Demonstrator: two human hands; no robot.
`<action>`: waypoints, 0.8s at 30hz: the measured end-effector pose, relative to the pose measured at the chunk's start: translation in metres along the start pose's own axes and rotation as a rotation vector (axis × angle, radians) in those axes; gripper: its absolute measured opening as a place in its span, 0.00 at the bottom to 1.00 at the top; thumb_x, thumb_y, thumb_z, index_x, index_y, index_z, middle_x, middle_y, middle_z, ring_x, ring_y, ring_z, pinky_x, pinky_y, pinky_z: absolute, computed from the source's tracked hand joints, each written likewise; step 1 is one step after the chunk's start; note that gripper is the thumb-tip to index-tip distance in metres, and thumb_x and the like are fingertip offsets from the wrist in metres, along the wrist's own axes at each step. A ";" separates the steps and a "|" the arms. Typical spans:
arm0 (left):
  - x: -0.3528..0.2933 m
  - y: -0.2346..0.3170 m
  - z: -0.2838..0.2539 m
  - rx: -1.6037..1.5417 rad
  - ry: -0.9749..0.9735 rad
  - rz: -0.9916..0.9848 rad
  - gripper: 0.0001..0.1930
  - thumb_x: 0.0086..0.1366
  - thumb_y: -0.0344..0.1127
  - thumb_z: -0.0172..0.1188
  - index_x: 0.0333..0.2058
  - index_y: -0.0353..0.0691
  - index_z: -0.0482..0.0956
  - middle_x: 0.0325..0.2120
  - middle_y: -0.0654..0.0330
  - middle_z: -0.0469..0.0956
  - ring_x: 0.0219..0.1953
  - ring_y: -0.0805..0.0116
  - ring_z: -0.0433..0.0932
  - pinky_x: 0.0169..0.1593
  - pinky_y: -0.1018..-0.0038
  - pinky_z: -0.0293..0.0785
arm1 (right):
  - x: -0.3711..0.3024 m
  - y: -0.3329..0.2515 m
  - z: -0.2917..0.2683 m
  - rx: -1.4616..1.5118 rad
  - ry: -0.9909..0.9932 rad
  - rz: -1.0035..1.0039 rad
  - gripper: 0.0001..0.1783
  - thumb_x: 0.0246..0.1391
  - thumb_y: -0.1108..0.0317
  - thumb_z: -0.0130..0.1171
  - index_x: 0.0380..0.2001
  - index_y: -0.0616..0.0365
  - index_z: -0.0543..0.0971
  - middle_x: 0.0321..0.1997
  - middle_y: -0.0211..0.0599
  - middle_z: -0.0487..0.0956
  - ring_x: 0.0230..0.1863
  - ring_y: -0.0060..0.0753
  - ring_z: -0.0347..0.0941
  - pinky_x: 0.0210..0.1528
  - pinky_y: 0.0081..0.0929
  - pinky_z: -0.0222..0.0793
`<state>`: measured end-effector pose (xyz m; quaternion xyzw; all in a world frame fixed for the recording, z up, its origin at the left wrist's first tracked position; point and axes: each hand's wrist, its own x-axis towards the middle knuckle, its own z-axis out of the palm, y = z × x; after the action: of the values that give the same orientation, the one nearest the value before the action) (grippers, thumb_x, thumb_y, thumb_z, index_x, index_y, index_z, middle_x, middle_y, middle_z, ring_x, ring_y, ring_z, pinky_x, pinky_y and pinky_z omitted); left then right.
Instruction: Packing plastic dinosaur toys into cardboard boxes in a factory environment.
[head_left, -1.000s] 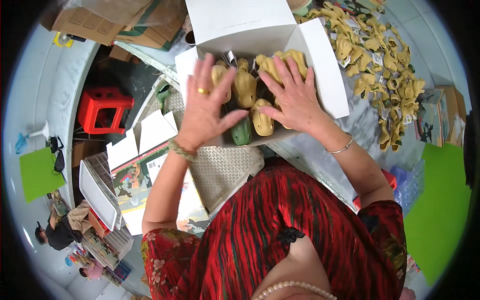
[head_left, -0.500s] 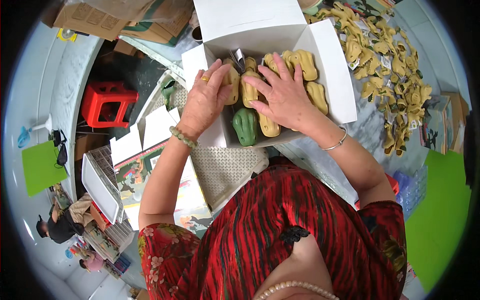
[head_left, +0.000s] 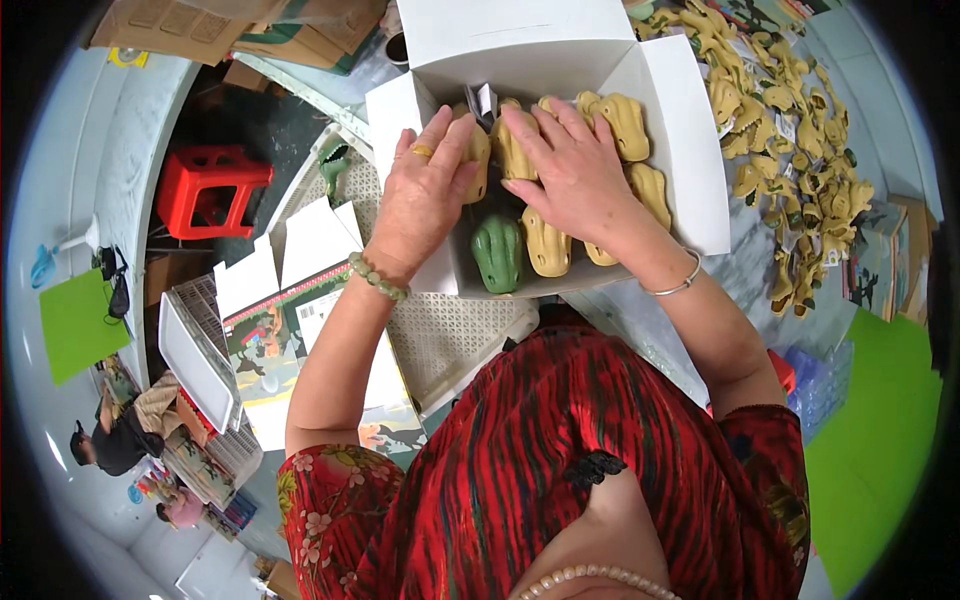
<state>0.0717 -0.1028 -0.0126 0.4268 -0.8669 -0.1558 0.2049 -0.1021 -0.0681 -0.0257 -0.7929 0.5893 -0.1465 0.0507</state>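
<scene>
A white cardboard box point(head_left: 710, 205) stands with its flaps up, holding several tan toy dinosaur heads point(head_left: 547, 245) and one green toy dinosaur head point(head_left: 497, 256) at the near left. My left hand point(head_left: 425, 192) reaches over the box's left side, its fingers stretched along the edge of a tan head. Over the middle of the rows lies my right hand point(head_left: 585, 185), palm down, fingers spread on the tan heads. Those under it are partly hidden. A folded white tag point(head_left: 484, 103) sticks up at the back left of the box.
To the right, a big pile of tan toy heads point(head_left: 790, 150) covers part of the marbled table. A second green toy point(head_left: 332, 168) lies on the perforated cream crate point(head_left: 430, 330) at left, beside a printed carton point(head_left: 330, 350). A red stool point(head_left: 212, 192) stands farther left.
Both hands stay on the toy heads. My right hand's fingers have drawn closer together, and the tan heads near the green one have shifted slightly. The box appears a little further right.
</scene>
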 end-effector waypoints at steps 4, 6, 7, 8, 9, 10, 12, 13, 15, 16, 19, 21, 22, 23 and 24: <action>0.001 0.000 0.002 0.022 0.025 0.028 0.18 0.51 0.32 0.51 0.44 0.40 0.64 0.42 0.48 0.66 0.44 0.53 0.66 0.51 0.57 0.56 | 0.003 0.001 0.004 0.007 0.005 0.027 0.33 0.42 0.55 0.51 0.52 0.53 0.56 0.49 0.43 0.64 0.53 0.42 0.53 0.50 0.43 0.48; 0.006 -0.002 0.001 0.033 0.021 0.044 0.18 0.51 0.32 0.51 0.43 0.39 0.64 0.41 0.49 0.67 0.44 0.54 0.66 0.50 0.57 0.57 | 0.007 0.001 0.004 0.009 -0.003 0.027 0.33 0.43 0.55 0.51 0.52 0.53 0.56 0.49 0.43 0.64 0.53 0.42 0.53 0.50 0.43 0.49; 0.013 0.000 0.000 0.076 -0.002 0.035 0.18 0.52 0.32 0.51 0.44 0.39 0.64 0.41 0.50 0.67 0.43 0.53 0.67 0.50 0.59 0.57 | 0.009 0.001 0.003 -0.008 -0.013 0.027 0.33 0.43 0.55 0.51 0.52 0.53 0.56 0.49 0.43 0.63 0.53 0.42 0.53 0.50 0.44 0.48; 0.016 0.002 0.001 0.118 -0.026 0.026 0.19 0.52 0.32 0.50 0.45 0.40 0.64 0.41 0.51 0.68 0.42 0.53 0.67 0.50 0.60 0.58 | 0.010 0.001 0.003 -0.025 -0.024 0.027 0.33 0.43 0.56 0.51 0.52 0.53 0.56 0.49 0.43 0.63 0.53 0.41 0.53 0.50 0.44 0.48; 0.014 0.003 0.006 0.125 0.009 0.049 0.18 0.53 0.33 0.49 0.44 0.38 0.64 0.39 0.50 0.68 0.42 0.54 0.68 0.50 0.60 0.58 | 0.008 0.000 0.004 -0.020 -0.030 0.027 0.33 0.43 0.56 0.51 0.52 0.53 0.56 0.49 0.43 0.63 0.53 0.41 0.53 0.50 0.44 0.48; 0.014 0.002 0.008 0.123 0.004 0.047 0.18 0.53 0.33 0.49 0.44 0.38 0.64 0.39 0.50 0.68 0.42 0.54 0.68 0.50 0.60 0.58 | 0.007 0.000 0.005 -0.015 -0.024 0.035 0.33 0.43 0.56 0.51 0.52 0.53 0.55 0.49 0.43 0.63 0.53 0.41 0.53 0.50 0.45 0.48; 0.013 0.001 0.013 0.155 0.070 0.067 0.14 0.52 0.34 0.50 0.37 0.37 0.67 0.33 0.53 0.70 0.36 0.58 0.71 0.49 0.56 0.56 | 0.007 0.002 0.007 -0.007 -0.024 0.048 0.33 0.43 0.56 0.51 0.52 0.53 0.55 0.49 0.43 0.63 0.53 0.41 0.53 0.50 0.45 0.48; 0.015 0.003 0.015 0.154 0.063 0.062 0.14 0.52 0.34 0.50 0.37 0.37 0.67 0.33 0.53 0.70 0.36 0.58 0.71 0.49 0.56 0.56 | 0.008 0.002 0.007 -0.046 -0.034 0.039 0.32 0.43 0.57 0.50 0.53 0.53 0.55 0.50 0.43 0.62 0.54 0.41 0.52 0.50 0.46 0.48; 0.021 0.007 0.018 0.446 -0.291 -0.016 0.09 0.51 0.35 0.49 0.31 0.40 0.68 0.28 0.59 0.72 0.30 0.64 0.73 0.49 0.53 0.54 | 0.009 0.003 0.007 -0.078 -0.049 0.030 0.32 0.44 0.58 0.50 0.53 0.53 0.54 0.50 0.43 0.62 0.54 0.40 0.52 0.50 0.47 0.47; 0.020 0.004 0.021 0.446 -0.297 -0.015 0.09 0.51 0.35 0.49 0.31 0.40 0.68 0.28 0.59 0.72 0.30 0.64 0.73 0.49 0.53 0.54 | 0.010 0.003 0.009 -0.082 -0.036 0.041 0.31 0.45 0.58 0.49 0.53 0.53 0.54 0.50 0.44 0.62 0.54 0.40 0.52 0.51 0.47 0.47; 0.017 -0.004 0.025 0.380 0.010 0.145 0.05 0.51 0.36 0.49 0.26 0.42 0.67 0.22 0.64 0.71 0.24 0.68 0.73 0.50 0.52 0.52 | 0.015 0.001 0.006 -0.074 -0.044 0.055 0.31 0.46 0.59 0.48 0.53 0.54 0.54 0.51 0.44 0.60 0.54 0.41 0.51 0.51 0.48 0.46; 0.016 -0.002 0.020 0.367 -0.099 0.106 0.09 0.51 0.36 0.49 0.31 0.40 0.68 0.30 0.60 0.72 0.33 0.64 0.73 0.51 0.52 0.50 | 0.013 0.000 0.002 -0.066 -0.060 0.054 0.30 0.46 0.59 0.48 0.53 0.54 0.54 0.52 0.44 0.60 0.55 0.41 0.51 0.52 0.48 0.45; 0.016 -0.002 0.019 0.374 -0.090 0.112 0.09 0.51 0.36 0.49 0.31 0.40 0.68 0.30 0.60 0.72 0.33 0.64 0.73 0.51 0.52 0.50 | 0.012 0.000 0.002 -0.054 -0.077 0.063 0.31 0.46 0.59 0.47 0.53 0.54 0.54 0.53 0.44 0.58 0.55 0.42 0.50 0.52 0.49 0.44; 0.015 -0.003 0.018 0.273 -0.037 0.132 0.12 0.52 0.36 0.48 0.36 0.41 0.67 0.36 0.56 0.69 0.39 0.61 0.69 0.51 0.51 0.49 | 0.011 0.000 0.002 -0.043 -0.093 0.072 0.31 0.46 0.58 0.47 0.53 0.54 0.53 0.54 0.44 0.56 0.56 0.43 0.48 0.53 0.49 0.43; 0.015 -0.002 0.016 0.171 0.015 0.155 0.15 0.52 0.36 0.48 0.40 0.41 0.66 0.41 0.52 0.67 0.45 0.57 0.66 0.51 0.50 0.48 | 0.009 0.001 0.001 -0.050 -0.079 0.070 0.31 0.46 0.58 0.47 0.53 0.54 0.53 0.54 0.44 0.56 0.56 0.43 0.48 0.53 0.49 0.43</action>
<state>0.0571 -0.1148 -0.0240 0.3758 -0.9058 -0.0617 0.1857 -0.1007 -0.0767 -0.0252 -0.7778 0.6179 -0.0986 0.0593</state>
